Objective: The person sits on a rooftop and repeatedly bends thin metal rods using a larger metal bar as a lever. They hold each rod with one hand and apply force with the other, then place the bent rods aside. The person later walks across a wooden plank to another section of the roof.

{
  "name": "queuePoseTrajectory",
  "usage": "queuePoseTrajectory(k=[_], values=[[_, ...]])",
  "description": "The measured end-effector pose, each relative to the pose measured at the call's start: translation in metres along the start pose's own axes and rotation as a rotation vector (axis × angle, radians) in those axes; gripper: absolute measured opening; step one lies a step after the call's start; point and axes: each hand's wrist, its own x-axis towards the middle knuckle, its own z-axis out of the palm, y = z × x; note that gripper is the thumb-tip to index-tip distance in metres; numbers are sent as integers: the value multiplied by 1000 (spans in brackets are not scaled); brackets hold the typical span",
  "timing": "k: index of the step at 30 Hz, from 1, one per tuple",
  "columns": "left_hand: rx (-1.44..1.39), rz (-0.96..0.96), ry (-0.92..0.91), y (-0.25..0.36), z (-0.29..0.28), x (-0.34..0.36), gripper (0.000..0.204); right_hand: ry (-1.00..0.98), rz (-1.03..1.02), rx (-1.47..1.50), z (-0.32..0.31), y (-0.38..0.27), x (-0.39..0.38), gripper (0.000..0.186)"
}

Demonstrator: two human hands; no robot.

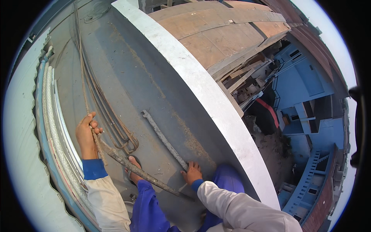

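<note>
A long, thin rusty steel rod [84,83] runs up toward the far left, with my left hand [88,131] closed round its near part. Just below that hand, a thicker, dirt-crusted bar [145,174] slants down to the right, passing over my foot. On the floor in front of me lies a grey bar [164,137] with a forked, spanner-like head at its far end. My right hand [192,173] has its fingers curled at the near end of this bar. Bent rusty rods [112,123] lie in a looped bundle beside my left hand.
Pipes and hoses [52,127] run along the wavy-edged pale sheet [23,154] at left. A white-topped parapet [201,91] curves along the right, with a drop to buildings beyond. Brown boards [216,34] stretch past it. A wire coil [96,11] lies at the far end.
</note>
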Motion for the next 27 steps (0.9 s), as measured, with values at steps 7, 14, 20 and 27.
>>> queuePoseTrajectory(k=[7, 14, 20, 27], values=[[15, -18, -34, -13, -14, 26, 32, -96, -17, 59, -2, 20, 0, 43], [35, -31, -33, -19, -8, 44, 31, 302, -447, 300, -139, -11, -81, 33], [-32, -40, -49, -20, 21, 43, 23, 519, -859, 426, -222, -66, -85, 25], [34, 21, 35, -14, 48, 23, 23, 752, -1166, 711, -281, -168, -51, 30]])
